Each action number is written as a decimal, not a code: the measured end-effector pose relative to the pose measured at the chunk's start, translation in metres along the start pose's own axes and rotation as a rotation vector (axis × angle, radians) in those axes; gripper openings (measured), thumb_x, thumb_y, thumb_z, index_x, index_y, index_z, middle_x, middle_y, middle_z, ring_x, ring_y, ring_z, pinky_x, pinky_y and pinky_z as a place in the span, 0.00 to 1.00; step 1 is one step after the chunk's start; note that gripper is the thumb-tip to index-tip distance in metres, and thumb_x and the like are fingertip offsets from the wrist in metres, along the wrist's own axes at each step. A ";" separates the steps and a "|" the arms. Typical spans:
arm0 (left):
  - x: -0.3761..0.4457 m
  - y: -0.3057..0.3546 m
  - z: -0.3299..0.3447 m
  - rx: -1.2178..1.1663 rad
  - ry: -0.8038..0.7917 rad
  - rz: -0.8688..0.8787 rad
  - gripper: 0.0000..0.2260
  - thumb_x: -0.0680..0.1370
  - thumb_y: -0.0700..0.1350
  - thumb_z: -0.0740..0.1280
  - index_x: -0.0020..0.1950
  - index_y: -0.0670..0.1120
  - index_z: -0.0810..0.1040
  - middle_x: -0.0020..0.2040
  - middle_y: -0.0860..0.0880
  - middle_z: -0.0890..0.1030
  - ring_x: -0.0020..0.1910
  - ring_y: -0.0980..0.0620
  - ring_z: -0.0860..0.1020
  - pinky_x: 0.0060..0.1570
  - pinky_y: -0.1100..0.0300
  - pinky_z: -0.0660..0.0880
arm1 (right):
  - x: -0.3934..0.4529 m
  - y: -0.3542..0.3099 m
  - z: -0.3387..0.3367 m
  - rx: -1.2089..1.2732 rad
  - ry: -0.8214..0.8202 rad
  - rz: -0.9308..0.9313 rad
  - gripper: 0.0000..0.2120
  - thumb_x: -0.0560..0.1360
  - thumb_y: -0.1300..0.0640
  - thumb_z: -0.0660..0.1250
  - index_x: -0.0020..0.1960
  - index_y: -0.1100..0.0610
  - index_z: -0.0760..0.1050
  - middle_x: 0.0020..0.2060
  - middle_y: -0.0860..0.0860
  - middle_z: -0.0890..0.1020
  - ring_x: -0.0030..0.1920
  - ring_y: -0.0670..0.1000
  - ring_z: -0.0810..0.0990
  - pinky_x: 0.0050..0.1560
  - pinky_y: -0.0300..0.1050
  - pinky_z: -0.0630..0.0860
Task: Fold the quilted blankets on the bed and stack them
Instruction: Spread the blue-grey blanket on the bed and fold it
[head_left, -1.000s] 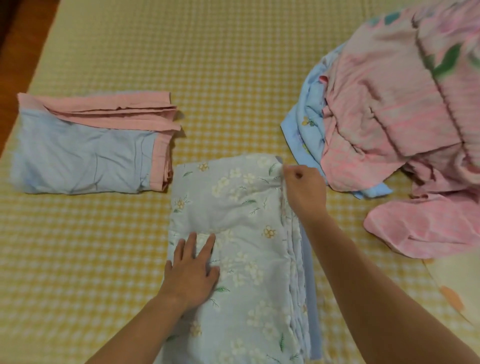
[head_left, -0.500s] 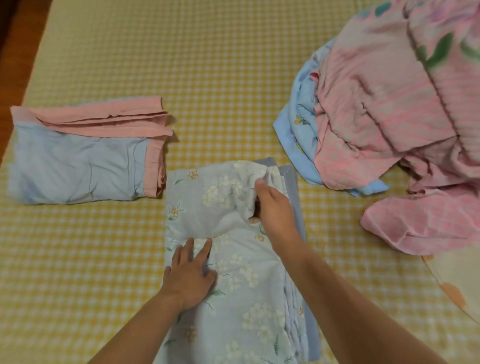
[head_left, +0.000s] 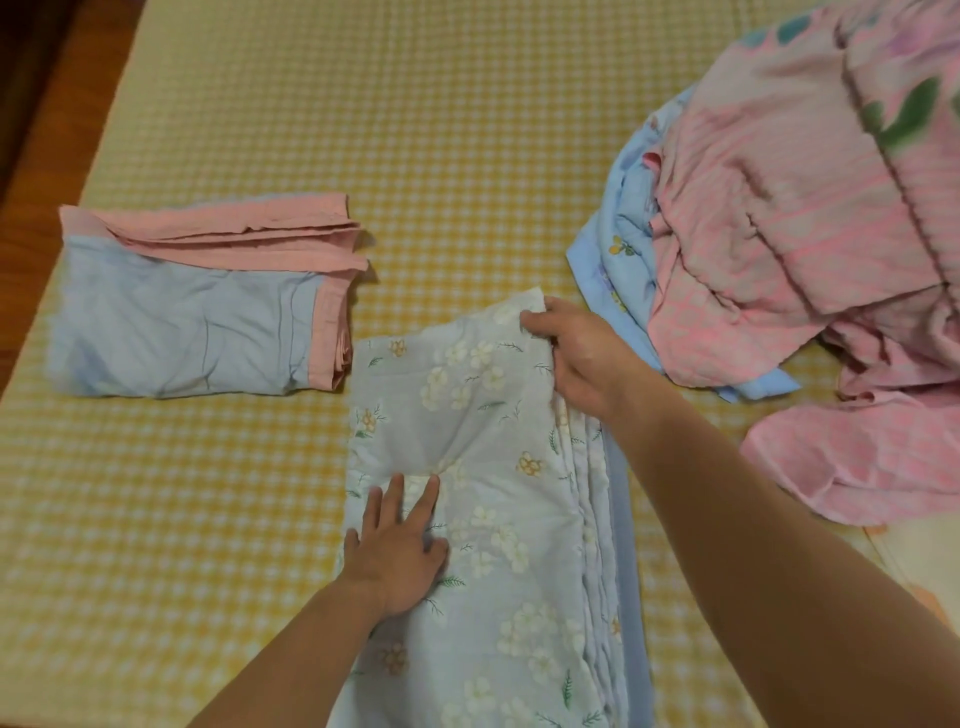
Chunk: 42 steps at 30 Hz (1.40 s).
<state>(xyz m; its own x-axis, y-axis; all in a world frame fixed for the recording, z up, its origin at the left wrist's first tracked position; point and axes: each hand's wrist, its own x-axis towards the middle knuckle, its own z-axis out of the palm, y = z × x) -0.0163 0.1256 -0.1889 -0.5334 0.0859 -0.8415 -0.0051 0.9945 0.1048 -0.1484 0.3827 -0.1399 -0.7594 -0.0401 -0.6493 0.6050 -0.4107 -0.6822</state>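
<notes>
The pale blue quilted blanket with white and yellow flowers (head_left: 498, 499) lies folded into a long strip in the lower middle of the frame, its long axis running from the bottom edge up toward the centre, its far end pointing away from the person. Its layered edges are stacked along its right side, showing a plain blue underside. The left hand (head_left: 397, 545) rests flat on the strip's left half with fingers straight and spread, pressing the cloth down. The right hand (head_left: 576, 353) has fingers and thumb curled around the upper right corner of the strip, pinching the top layer, which is lifted a little there. At the left of the frame lies a folded blue blanket with pink borders (head_left: 197, 306), just beside the floral one's upper left corner, its long axis running left to right. In the upper right sits a loose heap of pink and light blue bedding (head_left: 779, 234). All of it rests on the yellow checked bed cover (head_left: 415, 130)
</notes>
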 end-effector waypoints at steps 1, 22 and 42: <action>-0.001 0.000 0.001 -0.002 0.009 0.004 0.32 0.84 0.60 0.52 0.80 0.64 0.33 0.81 0.51 0.31 0.80 0.45 0.32 0.79 0.38 0.47 | 0.002 -0.002 -0.003 -0.037 0.069 -0.058 0.16 0.78 0.67 0.63 0.65 0.60 0.74 0.56 0.58 0.84 0.57 0.59 0.84 0.58 0.58 0.80; -0.018 0.020 0.023 -0.045 0.417 0.405 0.27 0.82 0.62 0.52 0.82 0.64 0.51 0.84 0.54 0.45 0.82 0.51 0.39 0.80 0.46 0.47 | -0.062 0.097 -0.023 -0.798 0.257 -0.128 0.20 0.72 0.41 0.72 0.59 0.48 0.75 0.53 0.45 0.77 0.56 0.48 0.77 0.58 0.51 0.76; -0.038 -0.004 0.050 0.211 0.395 0.198 0.27 0.82 0.68 0.37 0.80 0.65 0.37 0.82 0.49 0.32 0.79 0.45 0.27 0.76 0.38 0.34 | -0.139 0.157 -0.068 -0.524 0.333 0.250 0.17 0.76 0.41 0.70 0.59 0.49 0.77 0.48 0.45 0.84 0.45 0.47 0.84 0.44 0.45 0.82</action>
<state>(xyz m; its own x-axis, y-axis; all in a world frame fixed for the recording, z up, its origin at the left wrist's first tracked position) 0.0463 0.1215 -0.1840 -0.7869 0.2861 -0.5467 0.2788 0.9553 0.0986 0.0682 0.3860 -0.1795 -0.5174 0.2414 -0.8210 0.8534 0.0743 -0.5160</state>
